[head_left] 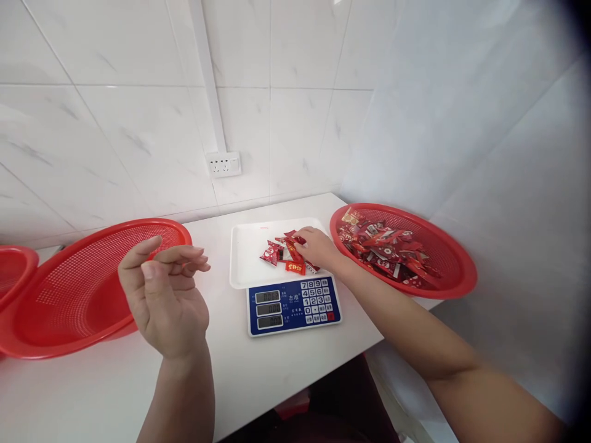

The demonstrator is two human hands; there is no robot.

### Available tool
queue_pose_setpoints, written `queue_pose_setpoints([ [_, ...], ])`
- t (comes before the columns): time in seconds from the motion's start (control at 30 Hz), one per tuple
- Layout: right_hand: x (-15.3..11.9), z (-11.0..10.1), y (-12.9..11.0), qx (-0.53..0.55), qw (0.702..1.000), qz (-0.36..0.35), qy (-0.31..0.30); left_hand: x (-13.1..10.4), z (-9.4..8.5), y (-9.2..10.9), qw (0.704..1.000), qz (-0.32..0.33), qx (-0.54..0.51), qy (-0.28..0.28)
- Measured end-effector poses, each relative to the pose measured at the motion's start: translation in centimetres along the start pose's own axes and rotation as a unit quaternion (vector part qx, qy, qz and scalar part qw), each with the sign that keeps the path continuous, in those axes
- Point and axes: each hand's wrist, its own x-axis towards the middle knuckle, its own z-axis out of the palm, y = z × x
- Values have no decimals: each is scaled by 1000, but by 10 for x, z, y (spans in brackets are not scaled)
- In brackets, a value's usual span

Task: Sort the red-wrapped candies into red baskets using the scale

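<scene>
One white table (240,363), smooth, set against a tiled wall (129,141). One large red basket (60,307) at the left, plastic with fine mesh sides, its red floor showing. One red basket (443,252) at the right, similar mesh, holding a heap of glossy wrapped packets, mostly red, some with white or dark patches. One white tray (252,246), rectangular with rounded corners and a raised rim, behind the blue front of a scale (294,303) with three grey displays and white number keys. Left hand (168,301), raised in front of the left basket's right rim, fingers bent and thumb apart from the fingertips, nothing seen in its grasp. Right hand (318,247), palm down over the tray's right part, fingertips at the packets; whether they pinch one cannot be told. A small group of packets (294,267), shiny, crimp-ended, red with gold or white print, loosely piled at the middle and right of the tray. Edges and room: the right basket covers the table's right edge; white table surface lies between the left basket and the scale, and between the scale and the front edge; the tray's left part is bare; the right forearm crosses just beside the right basket's near rim.
</scene>
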Motion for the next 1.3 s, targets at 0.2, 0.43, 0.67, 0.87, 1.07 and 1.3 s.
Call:
queue_pose_setpoints([
  [0.2, -14, -8, -6, -11, 1000, -9, -11, -1, 3, -5, 1000, -19, -13, -18],
  [0.43, -4, 6, -39, 9, 992, -111, -66, -3, 4, -3, 1000, -7, -9, -25],
  [0.67, 4, 5, -37, -6, 986, -96, -137, -6, 8, 2, 999, -22, 9, -23],
  [0.87, -27, -16, -44, 76, 992, -95, -21, -7, 9, 5, 999, -39, 17, -23],
  [1.07, -101, -25, -9, 173, 957, 7, 234, -4, 5, 0, 1000, 12, 6, -28],
  [1.3, -168, 33, 35, 232, 931, 180, 217, -11, 11, 5, 999, 12, 25, -35],
])
